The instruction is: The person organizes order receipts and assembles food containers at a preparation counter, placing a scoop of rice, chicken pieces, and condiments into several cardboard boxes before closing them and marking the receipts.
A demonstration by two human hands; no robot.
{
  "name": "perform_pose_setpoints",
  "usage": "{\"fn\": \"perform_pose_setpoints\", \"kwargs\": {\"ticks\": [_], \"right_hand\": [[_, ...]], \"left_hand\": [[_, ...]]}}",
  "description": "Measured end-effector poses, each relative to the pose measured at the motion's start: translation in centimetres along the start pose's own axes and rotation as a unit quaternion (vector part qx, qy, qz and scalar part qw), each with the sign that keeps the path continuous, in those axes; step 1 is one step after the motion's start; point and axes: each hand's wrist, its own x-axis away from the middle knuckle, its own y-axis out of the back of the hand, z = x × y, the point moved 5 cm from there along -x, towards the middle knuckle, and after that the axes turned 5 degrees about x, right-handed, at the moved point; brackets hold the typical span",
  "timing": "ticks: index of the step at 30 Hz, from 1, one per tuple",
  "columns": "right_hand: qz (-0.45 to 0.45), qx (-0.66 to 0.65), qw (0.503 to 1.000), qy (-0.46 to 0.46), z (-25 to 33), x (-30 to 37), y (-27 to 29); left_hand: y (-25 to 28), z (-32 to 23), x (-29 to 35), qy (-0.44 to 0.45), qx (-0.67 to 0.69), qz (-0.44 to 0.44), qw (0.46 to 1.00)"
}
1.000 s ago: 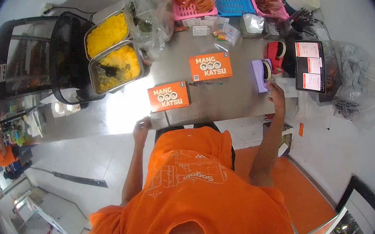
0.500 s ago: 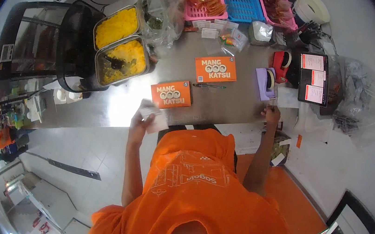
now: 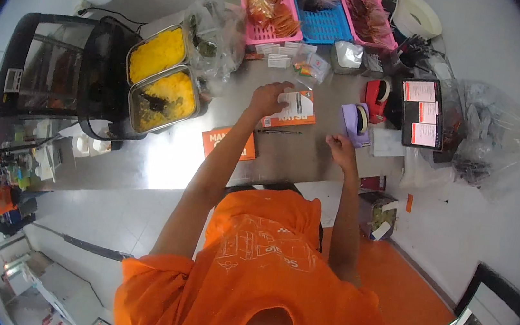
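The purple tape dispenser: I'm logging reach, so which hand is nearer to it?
Right. The right hand lies just below the purple tape dispenser; the left hand is farther left, on a white slip.

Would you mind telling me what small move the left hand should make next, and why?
Probably lay the white slip flat on the orange box. The left hand holds it right over that box, while the right hand rests closed on the counter beside the tape dispenser.
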Motion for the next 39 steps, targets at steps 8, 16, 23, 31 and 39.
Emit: {"fn": "perform_pose_setpoints", "kwargs": {"ticks": [8,16,23,31,39], "right_hand": [[0.056,0.307,0.927,0.208,11.4,-9.5,-1.8],[0.013,0.459,0.884,0.09,10.8,-8.3,0.8],[-0.191,-0.003,0.975,0.114,7.6,-3.1,-2.9],[-0.383,0.013,0.912,0.143,4.2,-0.4,4.9],[-0.076,-0.064,0.994,-0.042,-3.5,-1.0,9.3]], "left_hand": [[-0.5,0.6,1.1,-0.084,0.003,-0.047,0.995],[-0.6,1.3,3.6,0.026,-0.027,-0.062,0.997],[-1.3,0.5,6.8,0.066,0.01,-0.122,0.99],[-2.5,-1.0,9.3,0.069,-0.032,-0.094,0.993],[-5.6,-2.5,10.8,0.051,-0.075,0.006,0.996]]}}
